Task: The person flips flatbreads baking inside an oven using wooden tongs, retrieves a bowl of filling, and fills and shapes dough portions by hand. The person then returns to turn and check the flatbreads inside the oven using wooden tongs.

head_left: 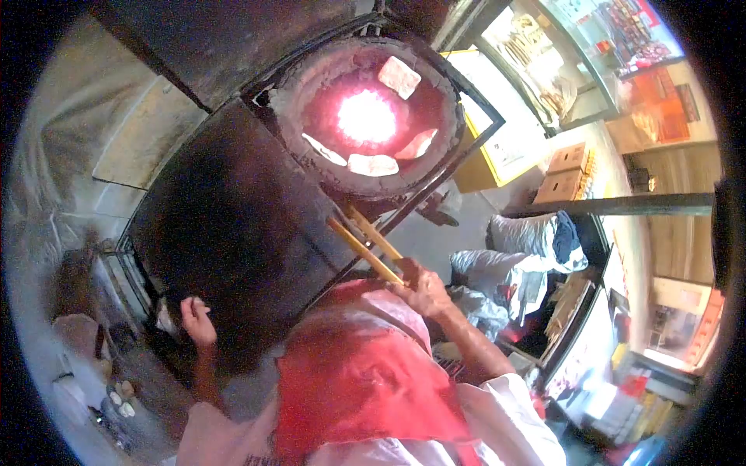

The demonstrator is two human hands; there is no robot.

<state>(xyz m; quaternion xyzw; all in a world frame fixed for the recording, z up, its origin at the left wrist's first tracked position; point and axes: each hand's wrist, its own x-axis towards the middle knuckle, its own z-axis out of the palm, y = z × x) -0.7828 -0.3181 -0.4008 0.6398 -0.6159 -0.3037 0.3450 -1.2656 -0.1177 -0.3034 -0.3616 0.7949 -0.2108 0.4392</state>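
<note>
My right hand [423, 289] is closed around a pair of wooden tongs [365, 250], whose two arms point up toward a round clay oven [312, 78]. Their tips lie just below the oven's rim in this view. Inside the oven, flat pale bread pieces cling to the wall: one bread [399, 77] at the upper right, another bread [373, 165] at the bottom, and one on either side of that. A bright glow fills the oven's middle. To the left, my left hand [198, 320] is raised with loosely bent fingers and nothing visible in it, beside a dark worktop [225, 210].
A yellow-edged white box [509, 116] stands right of the oven. Stuffed plastic bags [505, 264] lie near my right arm, with cardboard boxes [563, 172] beyond. A glass display case [536, 62] is at the upper right. A metal rack [132, 283] stands at the left.
</note>
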